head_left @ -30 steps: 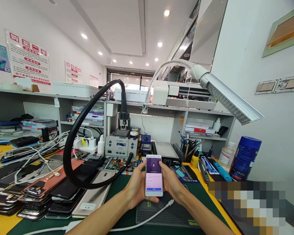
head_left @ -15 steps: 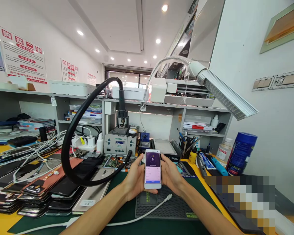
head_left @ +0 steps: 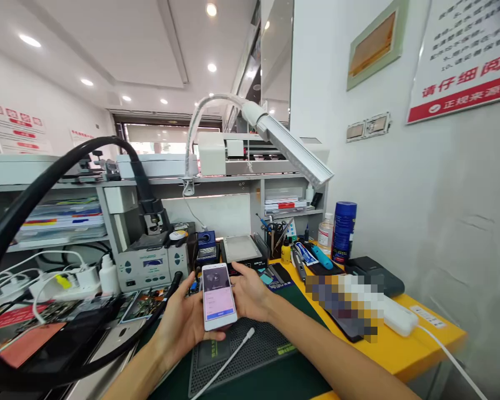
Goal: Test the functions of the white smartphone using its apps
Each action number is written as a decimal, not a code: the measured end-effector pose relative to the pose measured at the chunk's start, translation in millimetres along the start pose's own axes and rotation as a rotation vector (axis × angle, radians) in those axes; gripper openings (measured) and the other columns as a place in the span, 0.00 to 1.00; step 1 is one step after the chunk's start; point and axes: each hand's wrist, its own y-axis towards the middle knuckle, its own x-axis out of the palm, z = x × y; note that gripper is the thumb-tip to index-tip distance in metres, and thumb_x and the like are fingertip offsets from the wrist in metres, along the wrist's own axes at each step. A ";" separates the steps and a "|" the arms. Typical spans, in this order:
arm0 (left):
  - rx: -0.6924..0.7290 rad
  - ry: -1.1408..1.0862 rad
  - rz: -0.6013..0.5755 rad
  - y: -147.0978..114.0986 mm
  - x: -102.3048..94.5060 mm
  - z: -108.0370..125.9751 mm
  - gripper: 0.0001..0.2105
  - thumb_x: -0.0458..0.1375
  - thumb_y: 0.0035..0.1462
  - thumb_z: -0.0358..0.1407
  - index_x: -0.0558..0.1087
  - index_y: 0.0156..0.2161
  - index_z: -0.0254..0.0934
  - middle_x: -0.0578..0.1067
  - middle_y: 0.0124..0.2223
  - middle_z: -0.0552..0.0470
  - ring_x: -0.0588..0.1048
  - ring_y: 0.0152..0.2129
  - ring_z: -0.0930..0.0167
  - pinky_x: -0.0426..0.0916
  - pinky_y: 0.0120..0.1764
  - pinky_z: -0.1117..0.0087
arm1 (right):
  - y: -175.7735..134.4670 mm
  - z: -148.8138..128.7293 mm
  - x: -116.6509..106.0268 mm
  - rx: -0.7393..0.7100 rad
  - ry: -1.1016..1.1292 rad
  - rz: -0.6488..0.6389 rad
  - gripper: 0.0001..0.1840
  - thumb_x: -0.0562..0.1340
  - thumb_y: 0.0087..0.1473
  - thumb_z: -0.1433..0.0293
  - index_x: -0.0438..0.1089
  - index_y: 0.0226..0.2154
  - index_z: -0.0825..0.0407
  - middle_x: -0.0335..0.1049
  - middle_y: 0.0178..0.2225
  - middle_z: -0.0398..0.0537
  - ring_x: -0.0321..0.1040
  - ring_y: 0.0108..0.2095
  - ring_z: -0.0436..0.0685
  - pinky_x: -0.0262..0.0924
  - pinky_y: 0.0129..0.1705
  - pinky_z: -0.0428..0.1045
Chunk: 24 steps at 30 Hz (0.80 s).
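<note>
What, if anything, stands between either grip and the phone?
Nothing visible. The left grip holds the phone; the right grip is at its other long edge, though contact there is unclear. The black hose curves left of the left grip, and the white cable lies on the mat.

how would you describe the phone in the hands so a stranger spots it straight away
On the yellow workbench, find the dark green mat. Above it are the left hand and right hand, with the white smartphone between them. Its lit screen, dark purple over pale pink, sets it apart from the gold phone lying back up to the left.
</note>
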 end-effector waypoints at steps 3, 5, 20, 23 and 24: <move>-0.013 0.018 0.027 1.6 -0.6 -2.7 0.34 0.50 0.58 0.58 0.67 0.55 0.26 0.76 0.42 0.34 0.77 0.36 0.54 0.73 0.36 0.55 | 2.3 1.1 0.3 -0.014 -0.053 0.048 0.34 0.48 0.56 0.44 0.69 0.44 0.56 0.72 0.38 0.55 0.71 0.33 0.61 0.66 0.31 0.55; -0.012 0.018 0.053 2.7 -0.1 -4.2 0.32 0.51 0.59 0.56 0.67 0.54 0.27 0.77 0.41 0.35 0.77 0.35 0.55 0.73 0.36 0.55 | 3.5 2.0 1.1 -0.017 -0.098 0.077 0.33 0.48 0.56 0.45 0.69 0.42 0.56 0.72 0.35 0.53 0.69 0.29 0.59 0.65 0.28 0.54; -0.021 -0.019 0.166 6.8 2.4 -8.7 0.26 0.55 0.59 0.51 0.68 0.51 0.29 0.77 0.40 0.37 0.78 0.30 0.58 0.72 0.30 0.60 | 4.0 5.6 4.6 -0.029 -0.187 0.110 0.31 0.48 0.57 0.47 0.70 0.43 0.54 0.71 0.33 0.52 0.66 0.24 0.56 0.64 0.27 0.53; -0.025 -0.007 0.172 6.2 4.1 -9.0 0.26 0.54 0.59 0.51 0.68 0.51 0.30 0.77 0.40 0.37 0.77 0.30 0.58 0.71 0.30 0.60 | -0.1 4.7 7.0 -0.044 -0.209 0.107 0.30 0.48 0.57 0.47 0.70 0.42 0.53 0.71 0.33 0.51 0.65 0.24 0.56 0.63 0.26 0.53; -0.024 -0.006 0.167 6.1 4.8 -8.9 0.26 0.53 0.59 0.51 0.68 0.51 0.30 0.77 0.40 0.37 0.77 0.30 0.58 0.71 0.30 0.60 | -1.5 4.2 8.1 -0.047 -0.211 0.107 0.29 0.48 0.57 0.48 0.70 0.42 0.53 0.71 0.34 0.51 0.65 0.24 0.56 0.63 0.27 0.52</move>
